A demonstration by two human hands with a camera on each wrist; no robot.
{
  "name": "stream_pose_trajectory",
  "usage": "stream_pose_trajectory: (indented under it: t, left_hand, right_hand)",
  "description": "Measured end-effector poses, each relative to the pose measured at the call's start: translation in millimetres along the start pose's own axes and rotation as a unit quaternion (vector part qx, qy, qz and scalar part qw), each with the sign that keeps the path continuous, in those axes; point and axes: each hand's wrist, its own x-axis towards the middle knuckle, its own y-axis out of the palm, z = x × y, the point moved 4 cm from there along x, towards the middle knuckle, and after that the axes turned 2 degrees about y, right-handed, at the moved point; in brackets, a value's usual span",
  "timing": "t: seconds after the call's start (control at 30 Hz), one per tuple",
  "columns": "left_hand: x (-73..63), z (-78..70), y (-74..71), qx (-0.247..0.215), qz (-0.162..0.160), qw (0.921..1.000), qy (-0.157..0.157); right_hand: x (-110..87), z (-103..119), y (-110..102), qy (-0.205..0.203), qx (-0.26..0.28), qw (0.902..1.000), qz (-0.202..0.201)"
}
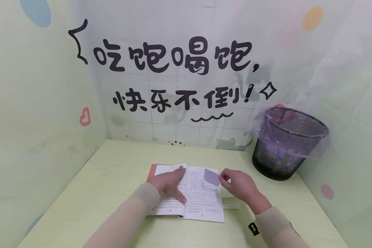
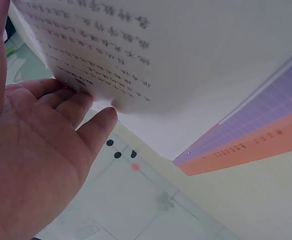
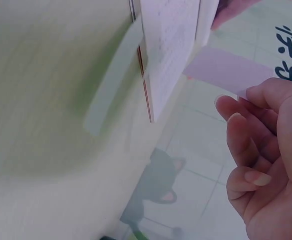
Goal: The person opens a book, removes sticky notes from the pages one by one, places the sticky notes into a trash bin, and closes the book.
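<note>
While the left hand lies spread on the left page of the open book, its thumb at the gutter, the right hand pinches a purple slip by its edge between thumb and forefinger. The slip is over the upper outer part of the right page; contact cannot be determined. The book is on the table, a pale strip projecting from its right side. A lined bin stands at right rear.
</note>
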Motion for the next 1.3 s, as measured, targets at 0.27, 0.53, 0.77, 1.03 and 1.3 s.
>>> stream_pose_trajectory:
  t: [0.27,0.53,0.77,1.03,1.3]
  left_hand:
    - [0.9,1.1,0.7,-0.002,0.000,1.0000,0.001]
    - [-3.7,-2.2,-0.3,0.008,0.001,0.9999,-0.006]
    - [-4.8,0.0,0.0,0.001,0.001,0.9999,-0.011]
    - [-4.0,3.0,1.1,-0.012,0.000,0.9998,-0.013]
    - [-3.8,4.5,1.8,-0.023,-0.006,0.9996,-0.015]
  right_hand:
    - [7.6,-22.4,-42.5,0.016,0.010,0.9994,-0.029]
    - [15.3,-48.9,-126.2,0.014,-0.006,0.9923,-0.123]
    - [14.1,-70.0,-190.7,0.057,-0.020,0.9779,-0.200]
    - [12.0,-100.8,-228.7,0.131,-0.015,0.9573,-0.257]
    - [8.3,-127.0,-235.5,0.197,-0.015,0.9555,-0.219]
